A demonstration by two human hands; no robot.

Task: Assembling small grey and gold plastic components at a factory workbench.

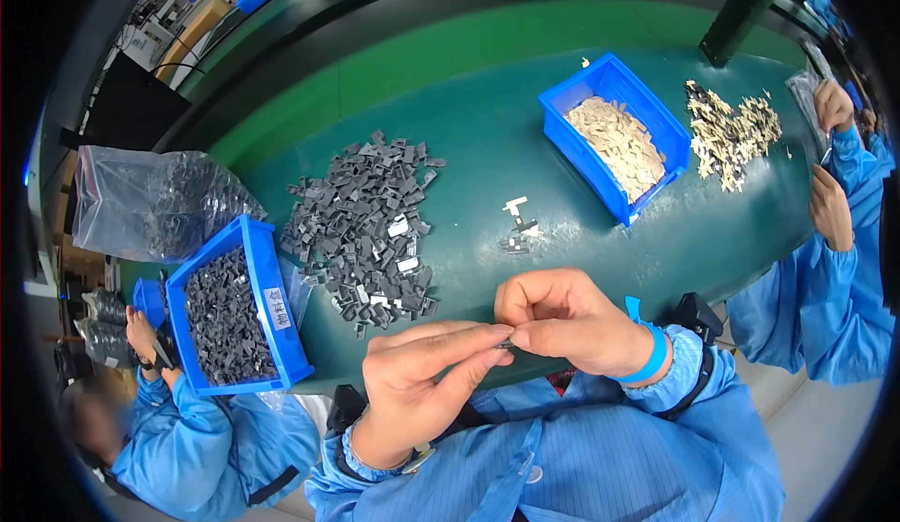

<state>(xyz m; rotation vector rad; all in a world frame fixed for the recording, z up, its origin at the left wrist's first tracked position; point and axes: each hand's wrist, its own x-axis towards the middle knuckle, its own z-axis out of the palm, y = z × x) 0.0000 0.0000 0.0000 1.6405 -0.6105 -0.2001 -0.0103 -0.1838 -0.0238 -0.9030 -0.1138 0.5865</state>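
Observation:
My left hand (412, 386) and my right hand (574, 325) meet near the front edge of the table, fingertips pinched together. Between them is a small dark plastic piece (506, 344), mostly covered by the fingers, so its shape is unclear. Just beyond my hands lie a few small dark and cream pieces (518, 229). To the left spreads a large pile of dark grey plastic pieces (366, 208), some with white faces. Cream-coloured flat pieces (614, 142) fill a blue bin (583, 171) farther off to the right.
At left, another blue bin (267, 269) holds small black pieces, with a clear plastic bag (159, 203) behind it. A mixed cream and dark pile (733, 137) lies right. Co-workers sit on both sides, one with a hand (832, 208) at the table. A dark post (745, 11) stands behind.

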